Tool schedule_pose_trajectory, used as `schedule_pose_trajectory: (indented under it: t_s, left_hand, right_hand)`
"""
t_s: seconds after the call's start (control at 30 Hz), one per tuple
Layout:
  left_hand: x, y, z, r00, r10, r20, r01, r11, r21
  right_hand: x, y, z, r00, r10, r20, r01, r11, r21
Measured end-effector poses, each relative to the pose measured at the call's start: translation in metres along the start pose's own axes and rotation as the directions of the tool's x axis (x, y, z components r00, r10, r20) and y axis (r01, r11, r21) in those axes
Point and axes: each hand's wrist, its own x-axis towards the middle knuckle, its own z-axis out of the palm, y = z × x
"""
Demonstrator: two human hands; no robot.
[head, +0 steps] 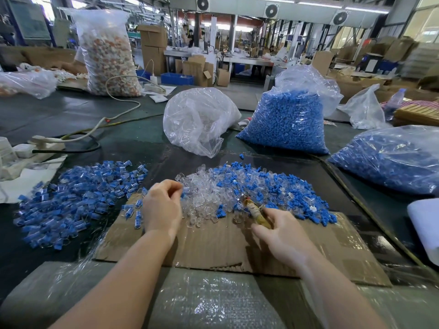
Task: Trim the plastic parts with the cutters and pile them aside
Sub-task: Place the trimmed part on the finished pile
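Over the cardboard sheet (pixel 237 243), the left hand (pixel 161 207) curled its fingertips into the unsorted parts heap (pixel 249 193), apparently pinching one piece. The right hand (pixel 282 236) gripped the cutters (pixel 255 213), fingers wrapped round the handles; next, that piece needed bringing to the blades.

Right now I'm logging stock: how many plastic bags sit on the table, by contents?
Clear plastic bags of blue plastic parts: 2
Clear bag of clear parts: 1
Tall bag of orange-white parts: 1
Total: 4
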Motion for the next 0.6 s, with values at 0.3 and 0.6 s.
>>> schedule_pose_trajectory:
  t_s: [0.3, 0.6]
  left_hand:
    - [0.006, -0.021, -0.001, 0.992, 0.119, 0.032, -0.123, 0.938, 0.324]
    - [-0.038, 0.012, 0.033, 0.914, 0.275, 0.299, -0.293, 0.956, 0.018]
  right_hand:
    - [0.013, 0.028, 0.001, 0.980, 0.061, -0.190, -0.148, 0.860, -0.488]
    - [0.019, 0.044, 0.010, 0.960, 0.062, -0.274, -0.199, 0.836, -0.511]
